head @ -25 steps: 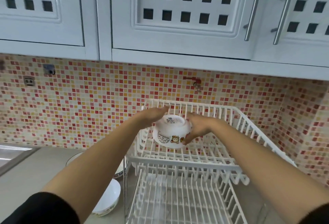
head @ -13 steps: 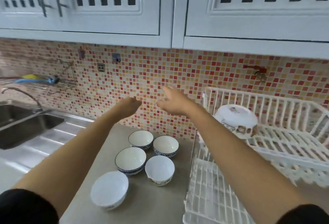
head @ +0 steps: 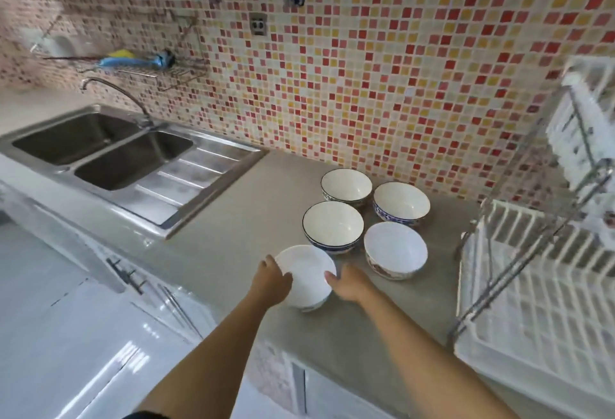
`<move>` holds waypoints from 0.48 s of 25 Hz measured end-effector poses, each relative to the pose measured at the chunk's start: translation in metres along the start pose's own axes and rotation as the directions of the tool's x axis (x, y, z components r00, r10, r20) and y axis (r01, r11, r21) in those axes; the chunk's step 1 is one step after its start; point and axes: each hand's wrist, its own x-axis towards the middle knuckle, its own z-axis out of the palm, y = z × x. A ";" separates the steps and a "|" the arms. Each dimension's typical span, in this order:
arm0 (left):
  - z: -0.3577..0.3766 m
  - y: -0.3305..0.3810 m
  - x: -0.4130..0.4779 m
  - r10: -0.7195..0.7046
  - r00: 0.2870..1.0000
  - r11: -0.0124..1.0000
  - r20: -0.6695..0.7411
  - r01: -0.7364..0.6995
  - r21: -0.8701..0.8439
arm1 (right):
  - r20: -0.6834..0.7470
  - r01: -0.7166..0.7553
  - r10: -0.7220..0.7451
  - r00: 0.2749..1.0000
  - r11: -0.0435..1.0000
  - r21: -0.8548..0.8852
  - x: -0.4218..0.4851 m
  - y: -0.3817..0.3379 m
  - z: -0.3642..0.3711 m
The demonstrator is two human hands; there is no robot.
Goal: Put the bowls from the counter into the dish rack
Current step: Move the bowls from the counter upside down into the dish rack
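Both hands are on the nearest bowl (head: 307, 277), the plain white one at the front of the desk (head: 233, 219). Your left hand (head: 271, 280) cups its left rim, fingers curled over the edge; your right hand (head: 349, 285) presses the right side, a fingertip on the rim. Whether the bowl has left the surface yet, you can't tell from here.

Squeeze evenly from both sides and lift straight up. That glaze looks slick and the walls round, so I'd keep thumbs over the lip rather than trust the sides alone. Clear the neighbours before you swing right: the blue-rimmed bowl (head: 332, 227) sits just behind, nearly touching, and the patterned white bowl (head: 395, 249) stands near your right wrist.

Two more bowls wait at the back by the mosaic tile wall (head: 382, 69): the far left bowl (head: 346, 185) and the blue-banded bowl (head: 401, 202). All five stand upright, mouths open, smooth and glossy inside.

Your target, the dish rack (head: 539, 302), stands at the right: white plastic lattice trays on a thin chrome frame, two tiers, the upper one blurred at the frame's edge. Those slats are ribbed, so a bowl should seat best tipped or upside down.

Matte grey stone under it all; the steel sink (head: 100, 152) lies well apart to the left.
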 end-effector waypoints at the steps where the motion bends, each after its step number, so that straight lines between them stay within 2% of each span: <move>1: 0.004 -0.004 0.002 0.000 1.000 0.999 -0.001 0.000 -0.048 | 0.034 -0.007 0.007 0.999 1.000 0.020 0.004 0.004 0.013; 3: 0.007 -0.008 0.005 -0.020 1.000 0.990 -0.007 0.019 -0.138 | 0.077 0.013 -0.016 0.997 0.999 0.049 0.008 0.009 0.027; 5: 0.000 -0.007 0.002 -0.082 0.996 0.972 -0.026 0.075 -0.221 | 0.060 0.043 -0.047 0.997 0.996 0.073 0.001 0.005 0.025; 7: -0.020 0.005 -0.009 -0.104 0.993 0.950 -0.058 0.082 -0.302 | 0.007 0.112 -0.116 0.993 0.973 0.202 -0.015 -0.008 0.007; 9: -0.052 0.032 -0.022 -0.054 0.989 0.914 -0.140 -0.007 -0.405 | -0.131 0.239 -0.203 0.970 0.881 0.409 -0.036 -0.026 -0.021; 11: -0.090 0.073 -0.038 0.081 0.953 0.865 -0.291 -0.212 -0.455 | -0.333 0.388 -0.245 0.910 0.786 0.482 -0.060 -0.045 -0.064; 12: -0.108 0.095 -0.049 0.168 0.910 0.818 -0.378 -0.343 -0.462 | -0.415 0.468 -0.269 0.869 0.718 0.515 -0.073 -0.053 -0.089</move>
